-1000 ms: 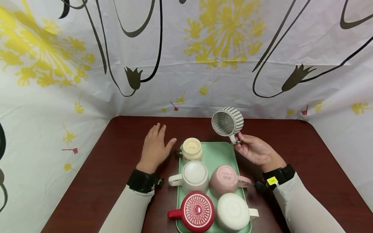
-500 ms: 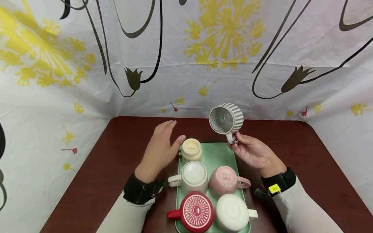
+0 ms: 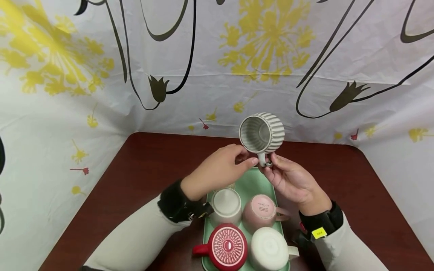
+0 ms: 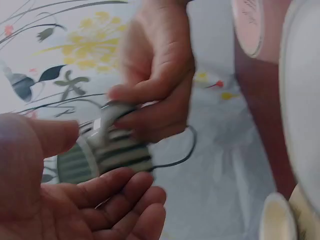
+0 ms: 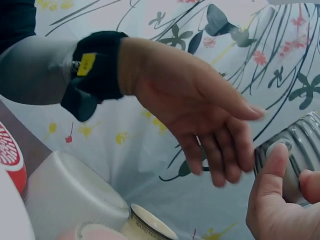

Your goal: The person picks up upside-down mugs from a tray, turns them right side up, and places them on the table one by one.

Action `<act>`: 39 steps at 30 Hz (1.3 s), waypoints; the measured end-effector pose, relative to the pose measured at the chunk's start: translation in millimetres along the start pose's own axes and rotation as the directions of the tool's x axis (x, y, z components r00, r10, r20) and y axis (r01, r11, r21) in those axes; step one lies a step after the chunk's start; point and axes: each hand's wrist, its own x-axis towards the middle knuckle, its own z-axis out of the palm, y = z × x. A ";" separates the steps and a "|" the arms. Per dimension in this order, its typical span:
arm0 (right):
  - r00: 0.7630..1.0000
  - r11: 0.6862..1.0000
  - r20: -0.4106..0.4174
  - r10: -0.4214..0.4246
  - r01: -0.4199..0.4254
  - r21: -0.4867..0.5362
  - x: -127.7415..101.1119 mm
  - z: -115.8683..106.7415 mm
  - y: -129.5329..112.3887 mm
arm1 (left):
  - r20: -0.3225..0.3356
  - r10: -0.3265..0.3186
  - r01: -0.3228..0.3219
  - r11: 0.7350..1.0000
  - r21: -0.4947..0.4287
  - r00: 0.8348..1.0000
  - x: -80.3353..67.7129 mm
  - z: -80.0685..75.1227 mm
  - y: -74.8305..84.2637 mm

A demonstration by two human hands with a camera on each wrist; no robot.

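A grey-and-white ribbed mug (image 3: 276, 131) is raised above the far end of a green tray (image 3: 252, 184), its mouth tilted toward the left. By the handle, my right hand (image 3: 294, 182) grips it between thumb and fingers. My left hand (image 3: 218, 171) is beside the mug's lower left, fingers loosely bent and thumb apart. The right wrist view shows a narrow gap between my left fingertips (image 5: 245, 160) and the mug's ribbed side. Standing upside down on the tray are a pale mug (image 3: 226, 203), a pink mug (image 3: 260, 212), a red mug (image 3: 228, 246) and a white mug (image 3: 270, 248).
A small cream cup (image 4: 277, 222) is on the tray's far left, mostly hidden under my left arm in the head view. Dark reddish-brown tabletop (image 3: 339, 177) surrounds the tray. A patterned white cloth (image 3: 217, 94) hangs behind and at the sides.
My left hand has moved right, from beside the cream cup, over it to the ribbed mug. The mug and right hand have shifted slightly left, with the mug a little higher.
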 end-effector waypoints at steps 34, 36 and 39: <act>0.908 0.730 -0.412 -0.075 -0.231 -0.643 15.2 -15.8 14.8 | -0.001 -0.220 0.183 0.813 -0.553 0.975 29.1 39.0 -13.1; 0.910 0.720 -0.408 -0.070 -0.237 -0.652 16.2 -16.6 15.4 | 0.003 -0.222 0.185 0.803 -0.566 0.975 27.9 37.8 -13.6; 0.903 0.675 -0.420 -0.085 -0.258 -0.691 16.9 -17.1 15.2 | 0.004 -0.228 0.189 0.795 -0.577 0.974 26.5 34.7 -14.4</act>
